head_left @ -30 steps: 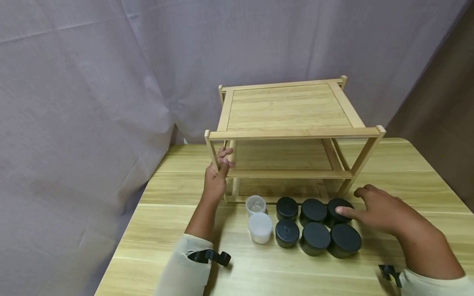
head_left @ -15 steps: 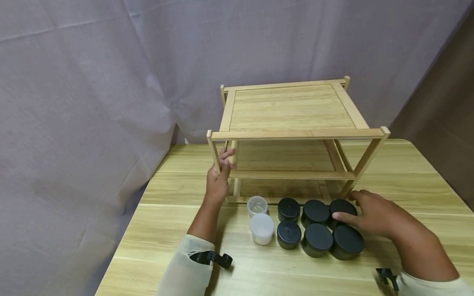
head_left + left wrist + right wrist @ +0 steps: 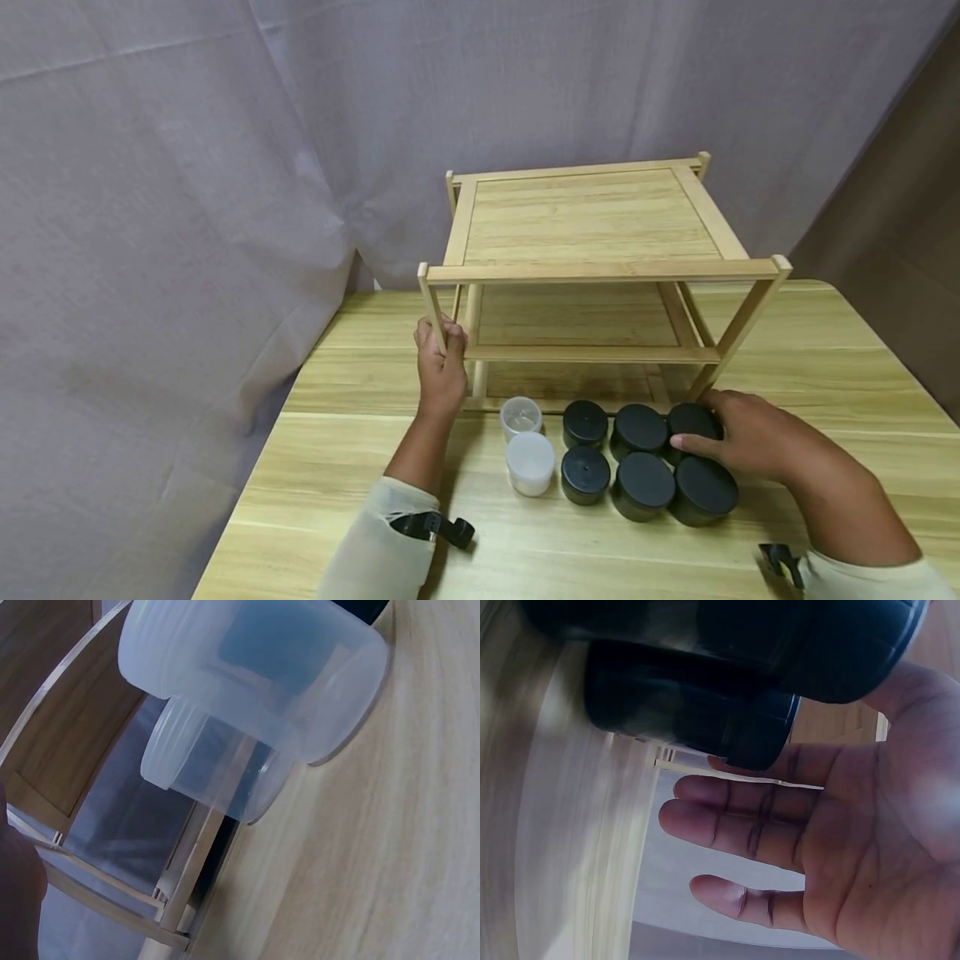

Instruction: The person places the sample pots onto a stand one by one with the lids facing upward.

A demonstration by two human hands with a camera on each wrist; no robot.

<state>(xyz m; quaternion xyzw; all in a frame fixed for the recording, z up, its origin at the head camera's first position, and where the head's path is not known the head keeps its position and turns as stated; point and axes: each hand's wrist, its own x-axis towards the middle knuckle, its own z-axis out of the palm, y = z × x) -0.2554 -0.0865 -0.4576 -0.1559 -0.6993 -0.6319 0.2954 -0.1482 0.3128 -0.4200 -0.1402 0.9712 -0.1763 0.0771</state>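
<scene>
Legible text, labels, brands, numbers or signs: none discernible on the 6 black jars [image 3: 643, 486], 2 translucent jars [image 3: 530, 462] or wooden rack [image 3: 592, 215].

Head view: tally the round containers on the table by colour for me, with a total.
Black containers: 6
Translucent whitish containers: 2
Total: 8
</scene>
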